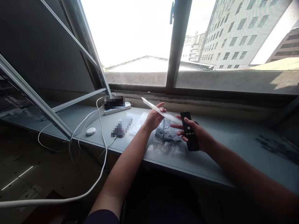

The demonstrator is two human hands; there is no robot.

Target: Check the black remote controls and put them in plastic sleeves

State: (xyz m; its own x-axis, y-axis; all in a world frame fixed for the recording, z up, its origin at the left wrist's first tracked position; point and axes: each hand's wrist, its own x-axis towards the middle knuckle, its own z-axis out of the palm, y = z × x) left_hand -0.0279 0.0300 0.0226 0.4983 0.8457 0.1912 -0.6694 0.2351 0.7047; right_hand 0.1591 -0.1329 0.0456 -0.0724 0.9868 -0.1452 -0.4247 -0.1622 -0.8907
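My right hand (198, 132) is closed on a black remote control (188, 129), thumb over its upper buttons and fingers spread out behind it. In my left hand (155, 117) is a thin, clear plastic bag (150, 103), pinched between the fingers. The bag slants down towards the remote; I cannot tell whether the two touch. Below both hands, several dark items wrapped in clear plastic (165, 137) lie on the grey table. Another flat, pale plastic bag (139, 123) rests just left of them.
A white power strip (116, 109) stands at the back, near a metal frame (91, 59). White cables (102, 169) loop over the table's front edge on the left. A white oval case (91, 131) and a blurred-out device (121, 127) lie nearby. Dark strips (277, 146) lie far right.
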